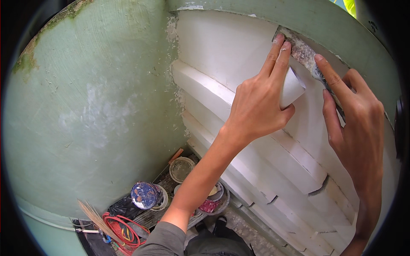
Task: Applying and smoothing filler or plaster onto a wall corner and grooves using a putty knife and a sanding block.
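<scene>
My right hand point(359, 117) grips the dark handle of a putty knife point(302, 52), its index finger stretched along the tool. The stained, wide blade lies against the top of a white wall panel point(222, 36), just under the green border. My left hand point(259, 104) presses two outstretched fingertips on the far end of the blade. Its thumb and curled fingers hold a white roll point(291, 88), apparently tape or paper; part of it is hidden behind the hand.
Stepped white ledges point(200, 87) run down the panel. At left stands a green wall point(106, 85) with pale smudges. Below are a blue-lidded bucket point(144, 195), a round tub point(181, 169), a red hose point(112, 226) and a bundle of thin sticks point(96, 215).
</scene>
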{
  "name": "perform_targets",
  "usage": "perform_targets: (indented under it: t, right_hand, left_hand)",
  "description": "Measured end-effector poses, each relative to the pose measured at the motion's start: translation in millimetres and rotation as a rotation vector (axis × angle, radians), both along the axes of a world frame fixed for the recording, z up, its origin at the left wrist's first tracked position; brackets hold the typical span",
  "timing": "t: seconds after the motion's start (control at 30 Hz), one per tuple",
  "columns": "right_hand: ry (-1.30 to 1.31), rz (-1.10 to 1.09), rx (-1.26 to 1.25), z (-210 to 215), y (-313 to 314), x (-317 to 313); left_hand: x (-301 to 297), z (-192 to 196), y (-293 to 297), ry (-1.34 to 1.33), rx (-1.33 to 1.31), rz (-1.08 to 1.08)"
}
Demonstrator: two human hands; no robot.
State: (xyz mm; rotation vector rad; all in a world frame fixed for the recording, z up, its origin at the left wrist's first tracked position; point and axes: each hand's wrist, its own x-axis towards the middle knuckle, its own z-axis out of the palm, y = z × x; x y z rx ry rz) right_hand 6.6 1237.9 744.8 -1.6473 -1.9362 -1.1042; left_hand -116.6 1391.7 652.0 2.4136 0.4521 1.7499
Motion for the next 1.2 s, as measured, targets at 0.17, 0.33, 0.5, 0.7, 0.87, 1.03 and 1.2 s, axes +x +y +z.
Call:
perform_targets:
  t: [0.17,0.33,0.5,0.7,0.87,1.03,1.2]
  right_hand:
    - [-0.005,0.011,0.013,-2,10,-5]
    - [-0.004,-0.004,0.009,0,11,-13]
    - [-0.057,0.011,0.013,5,29,-14]
    - [-0.012,0.049,0.029,-2,19,-15]
    - [-0.025,-0.015,0.110,-10,12,-24]
    - [-0.068,0.003,0.192,-8,28,-26]
    - [-0.064,0.063,0.190,-6,41,-27]
  left_hand:
    - [-1,-4,4,0.000,0.033,0.014]
    - [-5,0,8,0.034,0.048,0.018]
    - [-14,7,13,0.060,-0.007,0.043]
    - [-11,-1,12,0.039,0.046,0.031]
    - [-5,2,3,0.059,0.027,-0.010]
    - [-11,5,11,0.059,-0.002,0.039]
    - [-16,6,23,0.058,0.047,0.058]
